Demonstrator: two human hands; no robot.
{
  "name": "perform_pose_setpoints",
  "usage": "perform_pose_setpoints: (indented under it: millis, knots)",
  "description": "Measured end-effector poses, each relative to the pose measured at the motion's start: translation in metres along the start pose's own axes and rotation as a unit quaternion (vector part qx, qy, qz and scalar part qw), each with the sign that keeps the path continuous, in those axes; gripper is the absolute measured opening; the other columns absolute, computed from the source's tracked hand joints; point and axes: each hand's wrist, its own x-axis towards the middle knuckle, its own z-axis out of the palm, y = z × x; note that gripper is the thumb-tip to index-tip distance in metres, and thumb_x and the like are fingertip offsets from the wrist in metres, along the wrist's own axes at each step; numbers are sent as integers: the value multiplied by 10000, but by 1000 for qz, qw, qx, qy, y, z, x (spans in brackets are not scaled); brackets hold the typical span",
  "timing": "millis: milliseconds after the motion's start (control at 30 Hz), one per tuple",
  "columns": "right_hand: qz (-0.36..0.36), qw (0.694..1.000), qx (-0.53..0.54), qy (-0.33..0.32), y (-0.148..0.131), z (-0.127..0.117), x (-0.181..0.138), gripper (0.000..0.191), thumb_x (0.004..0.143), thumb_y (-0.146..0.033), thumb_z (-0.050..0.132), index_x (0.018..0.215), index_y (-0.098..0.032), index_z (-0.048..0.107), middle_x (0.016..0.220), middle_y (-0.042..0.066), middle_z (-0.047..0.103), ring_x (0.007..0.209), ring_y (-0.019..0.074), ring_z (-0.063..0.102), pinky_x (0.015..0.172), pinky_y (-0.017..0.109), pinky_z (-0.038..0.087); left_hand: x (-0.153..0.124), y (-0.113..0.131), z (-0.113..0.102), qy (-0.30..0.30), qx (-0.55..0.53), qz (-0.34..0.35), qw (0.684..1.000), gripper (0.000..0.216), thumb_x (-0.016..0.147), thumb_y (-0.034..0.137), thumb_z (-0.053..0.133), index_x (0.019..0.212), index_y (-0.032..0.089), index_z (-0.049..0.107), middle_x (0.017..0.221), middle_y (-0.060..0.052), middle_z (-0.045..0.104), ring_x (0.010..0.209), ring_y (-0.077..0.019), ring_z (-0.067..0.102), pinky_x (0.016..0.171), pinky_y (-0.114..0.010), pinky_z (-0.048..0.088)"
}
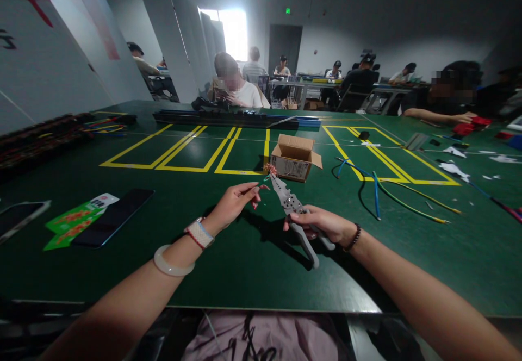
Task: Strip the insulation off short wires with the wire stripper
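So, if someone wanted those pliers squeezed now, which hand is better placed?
Probably the right hand: it grips the gray pliers by the handles. The left hand is off the handles, near the pliers' far end.

Pliers [290, 202]: dull metal. Box [289, 168]: matt cardboard. Table [244, 279]: smooth, glossy top. Phone [114, 219]: smooth, glossy screen. Bangle [173, 269]: smooth, polished. Cables [376, 198]: smooth plastic sheathing. Garment [224, 335]: matt, creased cloth.
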Motion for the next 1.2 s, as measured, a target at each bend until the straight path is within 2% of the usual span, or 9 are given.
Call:
perform_pose_setpoints:
  millis: [267,800,1200]
  knots:
    - [28,997,38,-56,2,-5,-1,351,823,-416,638,942,-88,673,482,-112,310,355,12,255,305,127,228,0,0,0,-1,5,15,1000,382,843,470,622,1019,140,700,736,-15,609,660,-123,533,653,-261,463]
    - [41,994,38,-95,3,-10,-3,338,845,-383,624,981,-78,677,517,-101,355,351,-3,287,308,112,240,1,-2,-2,8,32,15,999,388,854,472,606,1041,147,704,763,-33,641,680,-140,550,651,-269,468]
    - [49,996,36,-62,2,-6,-2,344,833,-420,625,920,-89,668,504,-109,330,351,8,297,322,135,253,1,-1,-3,2,51,25,998,371,844,471,609,978,139,706,726,-16,616,648,-131,523,630,-262,443]
